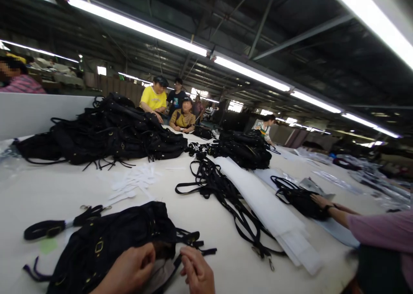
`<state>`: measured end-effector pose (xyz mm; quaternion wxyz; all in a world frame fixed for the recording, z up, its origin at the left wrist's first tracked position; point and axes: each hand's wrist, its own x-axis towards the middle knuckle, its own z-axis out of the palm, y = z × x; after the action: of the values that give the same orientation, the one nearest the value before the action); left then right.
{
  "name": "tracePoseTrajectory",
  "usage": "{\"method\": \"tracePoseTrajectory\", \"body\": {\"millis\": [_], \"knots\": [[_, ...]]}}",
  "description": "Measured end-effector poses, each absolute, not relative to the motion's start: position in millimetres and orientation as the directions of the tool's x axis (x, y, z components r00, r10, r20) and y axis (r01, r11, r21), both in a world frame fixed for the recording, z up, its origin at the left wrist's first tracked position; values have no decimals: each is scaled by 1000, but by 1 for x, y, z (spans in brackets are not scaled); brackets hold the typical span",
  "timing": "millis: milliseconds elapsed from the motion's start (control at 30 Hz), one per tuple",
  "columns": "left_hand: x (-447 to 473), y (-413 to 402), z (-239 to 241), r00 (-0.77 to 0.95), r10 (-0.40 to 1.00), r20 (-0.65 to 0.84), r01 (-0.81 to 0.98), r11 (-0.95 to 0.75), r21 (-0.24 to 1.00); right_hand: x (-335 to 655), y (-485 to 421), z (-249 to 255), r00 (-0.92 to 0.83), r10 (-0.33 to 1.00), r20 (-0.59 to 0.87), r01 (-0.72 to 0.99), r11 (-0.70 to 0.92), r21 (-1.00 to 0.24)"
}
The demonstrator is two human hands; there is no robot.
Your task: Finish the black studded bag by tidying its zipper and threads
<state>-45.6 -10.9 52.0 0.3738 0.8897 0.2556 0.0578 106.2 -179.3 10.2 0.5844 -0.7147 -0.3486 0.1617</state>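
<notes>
A black fabric bag (119, 231) with brass-coloured fittings lies on its side at the near left of the white table, its pale lining showing at the mouth. My left hand (132, 266) is closed on the bag beside its opening. At the opposite edge of the mouth, my right hand (197, 268) has its fingers curled together on the dark rim. Whether a small piece is also pinched there is hidden. Black cord ends stick out past my right hand. Behind the bag lies a bundled black strap (54, 228) with metal clips.
Black bags (119, 135) are heaped at the back left, with more (245, 148) farther right. Paper scraps (137, 182), loose black straps (222, 191) and white sheets (264, 208) lie on the table (180, 208). At right, a co-worker's hand (319, 200) touches another bag (298, 199). Several people are behind.
</notes>
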Motion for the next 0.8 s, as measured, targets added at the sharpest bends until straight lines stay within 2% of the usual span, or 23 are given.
{"method": "tracePoseTrajectory", "body": {"millis": [133, 300, 433, 567, 667, 800], "knots": [[-52, -7, 68, 880, 465, -99, 377, -554, 742, 93, -163, 6, 574, 773, 270, 379, 42, -924], [-64, 6, 63, 890, 411, -199, 368, -387, 846, 68, -137, 6, 461, 823, 332, 442, 112, -890], [-68, 16, 49, 886, 423, -192, 356, -352, 866, 58, -126, 5, 426, 848, 316, 488, 79, -869], [-69, 23, 49, 894, 415, -172, 330, -348, 877, 52, -121, 11, 477, 839, 263, 395, 63, -917], [-73, 28, 55, 894, 393, -214, 346, -306, 887, 49, -118, 18, 482, 845, 232, 370, 43, -928], [-79, 33, 59, 886, 353, -299, 404, -275, 872, 48, -107, 7, 467, 846, 258, 490, -4, -872]]}}
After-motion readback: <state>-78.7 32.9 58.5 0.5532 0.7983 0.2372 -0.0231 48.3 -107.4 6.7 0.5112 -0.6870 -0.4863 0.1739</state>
